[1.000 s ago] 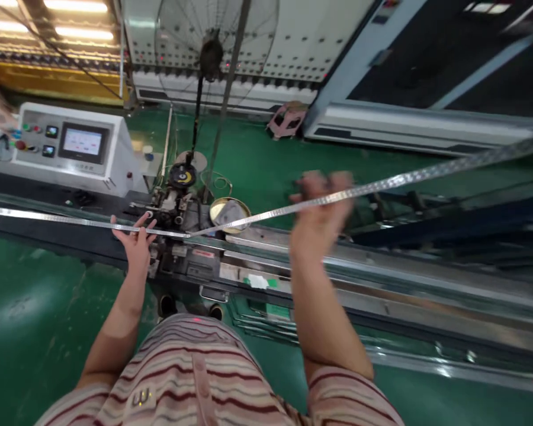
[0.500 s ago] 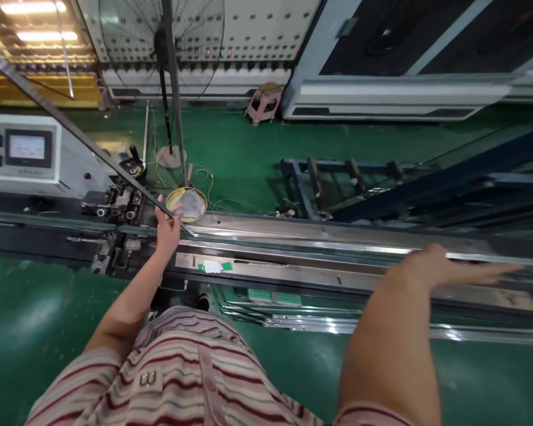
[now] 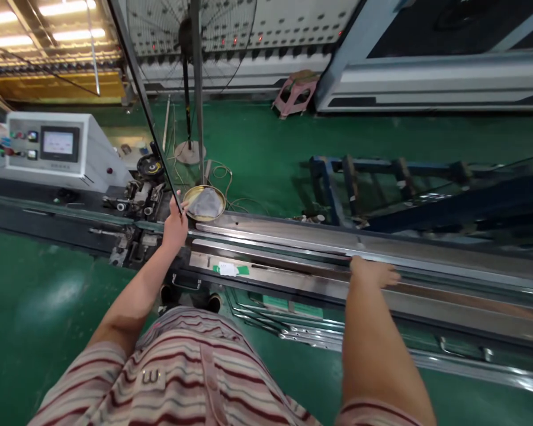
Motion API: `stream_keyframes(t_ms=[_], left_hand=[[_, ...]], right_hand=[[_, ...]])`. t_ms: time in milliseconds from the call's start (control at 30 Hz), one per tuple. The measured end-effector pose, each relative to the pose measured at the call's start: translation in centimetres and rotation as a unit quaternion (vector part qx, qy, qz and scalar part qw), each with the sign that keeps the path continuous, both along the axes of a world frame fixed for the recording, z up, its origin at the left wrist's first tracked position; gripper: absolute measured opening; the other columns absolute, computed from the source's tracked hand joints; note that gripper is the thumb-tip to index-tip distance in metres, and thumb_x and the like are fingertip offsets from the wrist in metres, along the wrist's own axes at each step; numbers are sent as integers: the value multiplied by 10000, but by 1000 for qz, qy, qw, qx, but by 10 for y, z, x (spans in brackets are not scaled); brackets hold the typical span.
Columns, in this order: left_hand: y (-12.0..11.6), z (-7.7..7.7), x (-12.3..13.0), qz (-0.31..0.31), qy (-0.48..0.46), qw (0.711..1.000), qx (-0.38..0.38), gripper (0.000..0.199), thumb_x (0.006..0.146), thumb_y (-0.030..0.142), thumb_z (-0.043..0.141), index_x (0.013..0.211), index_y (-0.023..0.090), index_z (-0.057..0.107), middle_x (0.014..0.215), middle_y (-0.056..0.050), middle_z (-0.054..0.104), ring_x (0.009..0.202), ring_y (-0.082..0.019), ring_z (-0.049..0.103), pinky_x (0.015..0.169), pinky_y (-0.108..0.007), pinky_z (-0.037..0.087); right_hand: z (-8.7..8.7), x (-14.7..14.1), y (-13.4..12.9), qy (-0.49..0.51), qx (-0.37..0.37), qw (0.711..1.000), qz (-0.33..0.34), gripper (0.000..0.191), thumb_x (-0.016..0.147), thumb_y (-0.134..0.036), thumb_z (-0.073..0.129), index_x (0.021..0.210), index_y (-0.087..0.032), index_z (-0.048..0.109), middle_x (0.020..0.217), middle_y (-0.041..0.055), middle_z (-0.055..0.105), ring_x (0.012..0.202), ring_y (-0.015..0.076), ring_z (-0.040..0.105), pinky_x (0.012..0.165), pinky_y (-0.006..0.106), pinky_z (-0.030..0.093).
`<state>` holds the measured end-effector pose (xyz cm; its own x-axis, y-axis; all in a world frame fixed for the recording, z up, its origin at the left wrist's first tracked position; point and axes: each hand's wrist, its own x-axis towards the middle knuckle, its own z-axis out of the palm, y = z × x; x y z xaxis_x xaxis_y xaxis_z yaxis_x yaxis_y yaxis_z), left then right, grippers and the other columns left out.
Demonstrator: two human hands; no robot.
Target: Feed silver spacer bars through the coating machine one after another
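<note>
**Left hand (image 3: 176, 226) gripping raised thin strip (image 3: 147, 112); right hand (image 3: 375, 273) down at long bench (image 3: 293, 229)**

Left hand: fingers closed around the strip near its low end, just above the bench. Strip is narrow, dark on the visible side, slants from the hand up and left, out of frame at the top. Whether it carries on past the hand along the bench: can't tell.

Right hand: well apart from the left, back of hand up, over the bench's long metal rails, fingers pointing right. Gripping, touching or just hovering: can't tell.

Next to the left hand: round pan (image 3: 190, 199) with a grey cloth (image 3: 208, 204) in it, just beyond; clamp-like fittings (image 3: 144, 198) on the bench, to its left. Between the hands, on the near side of the bench: white label (image 3: 228, 269) with green pieces at both ends.

Further out: control box (image 3: 86, 142) with lit screen at left, standing on the bench. Bent metal bars (image 3: 308, 336) below the bench's near edge. Beyond the bench: fan stand base (image 3: 190, 152), pink stool (image 3: 296, 94), blue rack (image 3: 328, 189) at right, all on green floor (image 3: 257, 157).
</note>
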<state>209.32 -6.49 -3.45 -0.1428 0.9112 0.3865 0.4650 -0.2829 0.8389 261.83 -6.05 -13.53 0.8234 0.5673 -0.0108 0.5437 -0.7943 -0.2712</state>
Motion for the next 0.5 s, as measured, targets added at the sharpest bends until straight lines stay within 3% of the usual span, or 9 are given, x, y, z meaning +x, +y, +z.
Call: stream_keyframes(t_ms=[67,167,267,367,500], left_hand=[[2,2,-35,10,15,1000,-5,666,949,127,448,1570,241,235,1314,-154,660,1100,-225,706,984,-395,543],[6,2,-94,23,14,1000,-1,660,949,145,469,1562,230,239,1327,-167,648,1123,-225,698,1006,-397,538],[9,-1,-157,30,11,999,13,643,954,172,487,1547,230,244,1338,-166,638,1134,-215,692,1023,-390,532],[11,-1,-219,39,9,999,24,612,960,193,500,1526,217,270,1320,-160,647,1119,-207,697,1017,-371,534],[13,3,-299,67,20,997,25,558,974,203,480,1498,194,289,1298,-162,661,1088,-204,704,991,-350,541]], right_hand=[[-6,-38,-2,55,-15,997,-57,790,896,-437,515,1468,101,428,1433,442,345,1436,445,297,1118,575,331],[-13,-93,-7,19,3,1000,21,747,940,-454,403,1442,93,483,1545,392,287,1499,427,170,1192,587,194],[-18,-145,-8,-7,-10,997,80,724,946,-450,380,1401,90,540,1524,372,378,1490,448,204,1188,616,186],[-23,-201,-3,-49,-15,993,103,670,944,-429,390,1308,86,619,1386,366,541,1468,438,287,1181,630,205],[-23,-283,6,-69,-44,988,133,665,946,-456,397,1213,89,668,1274,363,614,1387,416,421,1163,605,254]])
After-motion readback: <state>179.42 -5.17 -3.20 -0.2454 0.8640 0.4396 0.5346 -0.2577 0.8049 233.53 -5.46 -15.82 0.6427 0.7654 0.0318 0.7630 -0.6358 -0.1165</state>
